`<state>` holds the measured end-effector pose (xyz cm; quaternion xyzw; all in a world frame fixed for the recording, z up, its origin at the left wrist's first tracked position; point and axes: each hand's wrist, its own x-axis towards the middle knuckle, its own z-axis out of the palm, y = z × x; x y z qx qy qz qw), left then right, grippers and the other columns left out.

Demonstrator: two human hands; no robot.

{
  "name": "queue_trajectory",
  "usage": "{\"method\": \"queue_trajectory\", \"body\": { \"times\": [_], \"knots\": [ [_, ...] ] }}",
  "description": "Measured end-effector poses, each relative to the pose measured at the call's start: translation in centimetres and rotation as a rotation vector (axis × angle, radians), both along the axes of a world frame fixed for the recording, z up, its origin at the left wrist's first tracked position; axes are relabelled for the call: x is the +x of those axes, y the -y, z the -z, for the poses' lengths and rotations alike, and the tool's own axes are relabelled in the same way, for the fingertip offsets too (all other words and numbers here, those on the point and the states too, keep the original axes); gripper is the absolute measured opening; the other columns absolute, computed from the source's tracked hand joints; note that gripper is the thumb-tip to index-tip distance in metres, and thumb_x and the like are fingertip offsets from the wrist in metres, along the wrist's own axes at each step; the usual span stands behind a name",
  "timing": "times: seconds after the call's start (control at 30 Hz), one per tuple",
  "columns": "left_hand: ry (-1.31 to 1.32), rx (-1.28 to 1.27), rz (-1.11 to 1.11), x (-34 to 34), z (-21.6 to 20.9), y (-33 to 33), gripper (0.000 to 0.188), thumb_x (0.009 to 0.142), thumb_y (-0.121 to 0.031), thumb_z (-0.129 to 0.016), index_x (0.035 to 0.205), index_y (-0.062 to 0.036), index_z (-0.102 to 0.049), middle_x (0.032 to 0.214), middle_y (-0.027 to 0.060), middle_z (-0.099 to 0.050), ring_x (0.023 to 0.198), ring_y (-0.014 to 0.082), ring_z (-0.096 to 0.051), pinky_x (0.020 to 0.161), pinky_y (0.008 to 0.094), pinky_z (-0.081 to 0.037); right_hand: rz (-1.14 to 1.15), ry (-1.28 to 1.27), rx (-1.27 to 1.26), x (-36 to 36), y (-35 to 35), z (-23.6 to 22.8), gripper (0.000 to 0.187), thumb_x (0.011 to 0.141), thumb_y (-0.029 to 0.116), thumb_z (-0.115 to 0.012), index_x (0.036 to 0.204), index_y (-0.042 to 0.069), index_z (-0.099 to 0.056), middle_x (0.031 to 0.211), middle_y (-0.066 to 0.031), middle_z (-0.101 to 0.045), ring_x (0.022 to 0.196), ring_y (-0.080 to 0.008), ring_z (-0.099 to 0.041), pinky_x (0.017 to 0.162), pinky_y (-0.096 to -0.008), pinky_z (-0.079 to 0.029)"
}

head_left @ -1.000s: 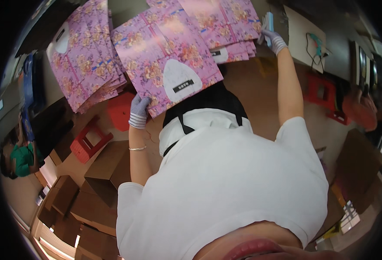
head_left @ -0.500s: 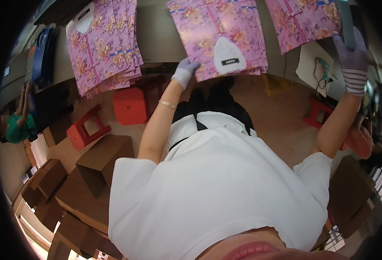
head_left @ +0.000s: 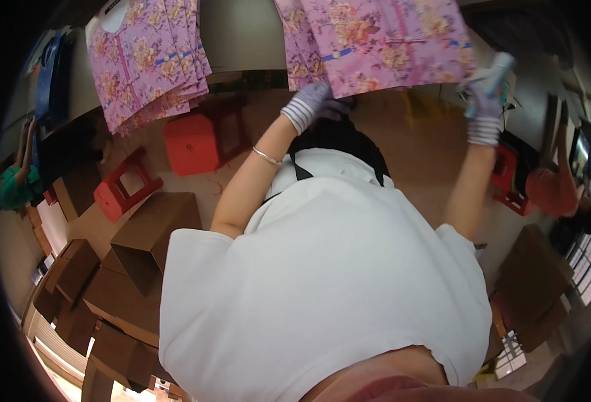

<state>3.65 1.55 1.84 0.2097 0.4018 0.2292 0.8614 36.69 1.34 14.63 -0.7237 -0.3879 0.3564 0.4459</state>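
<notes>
My left hand [head_left: 309,107] and right hand [head_left: 485,110], gloved in lavender with white-striped cuffs, work among pink sheets [head_left: 399,50] patterned with peach-orange blossoms, purple sprigs and blue bands. My right grips a pale-blue tool [head_left: 500,72]; my T-shirt [head_left: 329,268] is plain white, the stool [head_left: 191,144] red.

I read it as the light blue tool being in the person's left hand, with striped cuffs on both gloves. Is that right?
Not quite. The head view shows the light blue tool in the right hand, not the left hand. The rest stands: both gloves have striped cuffs.
</notes>
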Motion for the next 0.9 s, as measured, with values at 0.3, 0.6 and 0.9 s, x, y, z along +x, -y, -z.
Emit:
{"method": "queue_trajectory", "body": {
  "times": [0.3, 0.6, 0.9],
  "knots": [
    [-0.452, 0.106, 0.175, -0.6, -0.6, -1.3, 0.017, 0.079, -0.018, -0.05, 0.086, -0.0023, -0.05, 0.067, 0.0069, -0.053, 0.056, 0.0193, -0.057, 0.043, 0.0286, -0.043, -0.183, -0.053, -0.307, 1.5, 3.7, 15.5, 0.027, 0.068, 0.015, -0.066, 0.087, 0.0, -0.054, 0.076, -0.0037, -0.057, 0.068, -0.016, -0.051, 0.066, -0.0269, -0.042],
    [-0.246, 0.048, -0.016, 1.3, 4.1, 0.1, 0.024, 0.075, -0.014, -0.059, 0.088, 0.0023, -0.047, 0.074, 0.0142, -0.056, 0.06, 0.0243, -0.06, 0.045, 0.0301, -0.048, -0.344, -0.558, -0.636, -9.1, 12.1, 12.6, 0.029, 0.077, 0.017, -0.057, 0.098, -0.002, -0.05, 0.085, -0.0119, -0.06, 0.071, -0.0179, -0.06, 0.06, -0.0249, -0.047],
    [-0.251, 0.096, -0.045, 2.6, 1.1, 0.8, 0.019, 0.076, -0.01, -0.057, 0.087, 0.0027, -0.049, 0.074, 0.0129, -0.057, 0.057, 0.021, -0.058, 0.047, 0.0294, -0.049, -0.317, -0.431, -0.536, -14.4, 9.2, 11.8, 0.027, 0.077, 0.027, -0.06, 0.081, 0.001, -0.051, 0.06, -0.0043, -0.053, 0.05, -0.0113, -0.051, 0.046, -0.0248, -0.043]
  ]
}}
